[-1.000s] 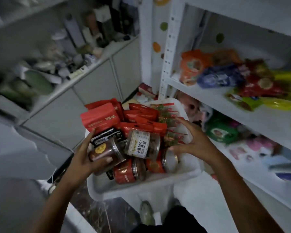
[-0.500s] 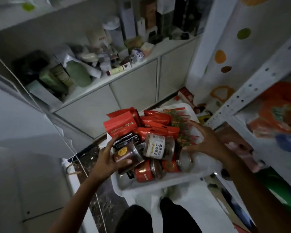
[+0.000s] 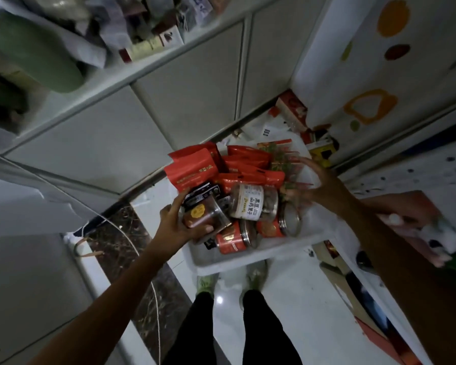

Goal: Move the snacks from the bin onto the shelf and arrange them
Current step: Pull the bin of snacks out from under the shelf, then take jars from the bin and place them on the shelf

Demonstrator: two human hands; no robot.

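A white bin in front of me holds red pouches, green-and-red packets, a white-labelled jar and red-labelled jars. My left hand grips a clear jar with dark contents and a gold label, at the bin's left side. My right hand is motion-blurred over the bin's right side, fingers spread and loosely curved, with nothing seen in it. Only the edge of the white shelf shows at the right, with pink packets below it.
White cabinet doors stand behind the bin, under a cluttered counter. Boxes lie on the floor beyond the bin. A white cord crosses the dark marble strip at left. My feet stand just under the bin's near rim.
The view has tilted down and left, so the stocked shelf has slid out at the right. My left hand still holds the jar. My right hand has risen slightly over the packets.
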